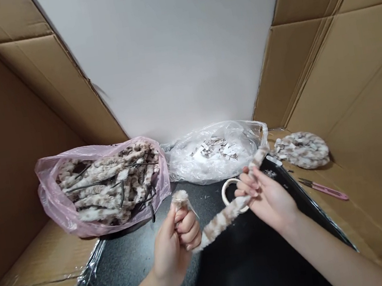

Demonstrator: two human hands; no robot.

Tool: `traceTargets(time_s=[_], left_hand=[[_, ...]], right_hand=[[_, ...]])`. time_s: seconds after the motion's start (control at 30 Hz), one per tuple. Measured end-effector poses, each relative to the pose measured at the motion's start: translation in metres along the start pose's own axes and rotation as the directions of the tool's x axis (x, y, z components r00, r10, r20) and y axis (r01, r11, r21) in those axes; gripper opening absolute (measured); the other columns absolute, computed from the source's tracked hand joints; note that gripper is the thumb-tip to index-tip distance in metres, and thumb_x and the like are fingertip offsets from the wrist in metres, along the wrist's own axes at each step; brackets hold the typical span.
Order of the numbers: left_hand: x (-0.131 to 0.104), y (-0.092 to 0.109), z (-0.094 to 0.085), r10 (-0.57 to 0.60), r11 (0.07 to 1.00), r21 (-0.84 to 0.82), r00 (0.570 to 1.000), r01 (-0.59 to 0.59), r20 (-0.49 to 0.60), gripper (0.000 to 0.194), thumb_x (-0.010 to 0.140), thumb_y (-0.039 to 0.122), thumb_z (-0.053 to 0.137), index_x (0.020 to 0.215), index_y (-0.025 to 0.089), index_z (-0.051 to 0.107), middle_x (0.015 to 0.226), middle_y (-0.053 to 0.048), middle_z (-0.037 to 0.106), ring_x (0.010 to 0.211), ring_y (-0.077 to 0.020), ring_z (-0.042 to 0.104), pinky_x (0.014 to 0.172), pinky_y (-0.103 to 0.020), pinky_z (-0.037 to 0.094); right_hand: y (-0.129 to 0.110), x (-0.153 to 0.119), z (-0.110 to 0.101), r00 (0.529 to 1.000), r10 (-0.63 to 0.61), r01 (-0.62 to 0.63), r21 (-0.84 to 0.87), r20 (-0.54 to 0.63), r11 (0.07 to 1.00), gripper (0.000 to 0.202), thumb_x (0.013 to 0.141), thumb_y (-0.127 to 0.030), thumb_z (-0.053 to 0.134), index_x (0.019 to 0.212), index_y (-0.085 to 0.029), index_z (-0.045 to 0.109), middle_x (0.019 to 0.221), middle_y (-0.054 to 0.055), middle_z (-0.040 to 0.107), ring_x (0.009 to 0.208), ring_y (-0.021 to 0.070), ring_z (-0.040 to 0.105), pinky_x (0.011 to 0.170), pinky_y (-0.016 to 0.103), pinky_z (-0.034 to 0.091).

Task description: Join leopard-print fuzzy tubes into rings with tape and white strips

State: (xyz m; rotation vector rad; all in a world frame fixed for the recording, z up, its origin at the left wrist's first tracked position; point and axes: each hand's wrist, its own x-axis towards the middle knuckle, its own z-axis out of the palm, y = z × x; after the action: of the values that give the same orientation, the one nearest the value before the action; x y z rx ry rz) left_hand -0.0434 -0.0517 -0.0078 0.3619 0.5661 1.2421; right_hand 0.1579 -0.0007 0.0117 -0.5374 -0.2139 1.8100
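A fluffy white-and-brown furry strip (220,224) stretches between my two hands above the black work surface (130,265). My left hand (180,232) is closed in a fist around one part, with a furry end poking up over the thumb. A thin pale strand hangs beside that end. My right hand (264,194) pinches the strip between thumb and fingers, and its other end sticks out beyond them at the upper right. Just behind my right hand lies a roll of cream tape (225,195), partly hidden by the hand.
At the left, a pink plastic bag (45,182) holds furry strips and dark cords. A clear bag (179,163) with small white tags stands at the back middle. On the right lie a furry coil (306,150) and pink-handled scissors or cutters (329,191). Cardboard walls (359,105) enclose the sides.
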Motion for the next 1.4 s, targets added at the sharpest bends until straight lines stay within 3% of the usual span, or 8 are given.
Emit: traceTargets(time_s=[0.23, 0.4, 0.47, 0.6, 0.7, 1.07, 1.23, 1.4], left_hand=[[0.029, -0.012, -0.002, -0.074, 0.989, 0.132, 0.997, 0.072, 0.007, 0.032, 0.086, 0.043, 0.062, 0.071, 0.017, 0.051, 0.063, 0.003, 0.05, 0.057, -0.0102, 0.05, 0.063, -0.025, 0.048], [0.047, -0.014, -0.008, -0.077, 0.935, 0.346, 0.996, 0.084, -0.033, 0.041, 0.078, 0.05, 0.069, 0.098, 0.015, 0.061, 0.071, -0.002, 0.063, 0.064, -0.0157, 0.059, 0.065, -0.027, 0.047], [0.055, -0.016, -0.01, -0.068, 0.907, 0.413, 0.997, 0.08, -0.044, 0.04, 0.078, 0.052, 0.067, 0.095, 0.016, 0.06, 0.072, -0.002, 0.063, 0.064, -0.0158, 0.058, 0.064, -0.027, 0.046], [0.068, -0.025, -0.017, 0.007, 0.808, 0.589, 0.999, -0.024, 0.031, 0.043, 0.083, 0.059, 0.058, 0.081, 0.016, 0.059, 0.07, -0.001, 0.059, 0.066, -0.0137, 0.051, 0.065, -0.024, 0.042], [0.067, -0.032, -0.02, 0.033, 0.755, 0.652, 0.997, -0.074, 0.074, 0.047, 0.081, 0.06, 0.061, 0.067, 0.016, 0.056, 0.063, 0.002, 0.05, 0.063, -0.0118, 0.042, 0.062, -0.022, 0.038], [0.053, -0.035, -0.031, 0.023, 0.627, 0.768, 0.989, -0.128, 0.146, 0.044, 0.091, 0.056, 0.047, 0.077, 0.016, 0.061, 0.074, -0.001, 0.054, 0.072, -0.0162, 0.046, 0.069, -0.024, 0.039], [0.052, -0.027, -0.025, 0.005, 0.515, 0.829, 0.967, -0.22, 0.254, 0.042, 0.093, 0.053, 0.044, 0.083, 0.016, 0.063, 0.075, -0.002, 0.055, 0.072, -0.0164, 0.047, 0.069, -0.024, 0.036], [0.052, -0.023, -0.021, -0.062, 0.602, 0.785, 0.973, -0.142, 0.224, 0.032, 0.088, 0.048, 0.057, 0.087, 0.017, 0.066, 0.075, -0.001, 0.057, 0.072, -0.0151, 0.047, 0.069, -0.023, 0.037]], right_hand=[[-0.052, 0.004, -0.011, 0.935, -0.353, 0.352, -0.169, 0.023, 0.921, 0.041, 0.102, -0.03, 0.027, 0.078, -0.017, 0.057, 0.053, -0.007, 0.028, 0.042, 0.0073, 0.025, 0.045, 0.019, 0.036], [-0.04, 0.012, -0.027, 0.912, -0.36, 0.409, -0.462, 0.194, 0.787, 0.031, 0.095, -0.042, 0.046, 0.079, -0.019, 0.059, 0.051, -0.008, 0.029, 0.042, 0.0074, 0.025, 0.045, 0.02, 0.031], [-0.021, 0.014, -0.038, 0.937, -0.244, 0.348, -0.698, 0.248, 0.626, 0.032, 0.091, -0.047, 0.051, 0.079, -0.019, 0.059, 0.051, -0.008, 0.031, 0.043, 0.0085, 0.03, 0.046, 0.022, 0.03], [0.016, 0.013, -0.055, 0.895, -0.129, 0.439, -0.895, 0.428, 0.08, 0.038, 0.096, -0.039, 0.043, 0.065, -0.018, 0.049, 0.057, -0.004, 0.041, 0.053, 0.0103, 0.039, 0.052, 0.025, 0.026], [0.028, 0.011, -0.061, 0.894, -0.048, 0.441, -0.895, 0.445, -0.069, 0.037, 0.097, -0.032, 0.04, 0.063, -0.019, 0.038, 0.057, -0.004, 0.041, 0.052, 0.0101, 0.039, 0.053, 0.026, 0.025], [0.023, 0.006, -0.059, 0.867, 0.122, 0.488, -0.873, 0.484, -0.007, 0.037, 0.096, -0.032, 0.039, 0.061, -0.02, 0.032, 0.058, -0.004, 0.035, 0.054, 0.0106, 0.035, 0.055, 0.026, 0.026], [0.017, 0.006, -0.057, 0.87, 0.183, 0.436, -0.888, 0.457, 0.144, 0.04, 0.095, -0.036, 0.041, 0.059, -0.02, 0.032, 0.055, -0.005, 0.029, 0.052, 0.0097, 0.029, 0.052, 0.026, 0.023], [0.014, 0.01, -0.06, 0.854, 0.272, 0.362, -0.882, 0.444, 0.302, 0.043, 0.094, -0.043, 0.042, 0.059, -0.02, 0.036, 0.055, -0.005, 0.035, 0.052, 0.0093, 0.03, 0.051, 0.025, 0.024]])
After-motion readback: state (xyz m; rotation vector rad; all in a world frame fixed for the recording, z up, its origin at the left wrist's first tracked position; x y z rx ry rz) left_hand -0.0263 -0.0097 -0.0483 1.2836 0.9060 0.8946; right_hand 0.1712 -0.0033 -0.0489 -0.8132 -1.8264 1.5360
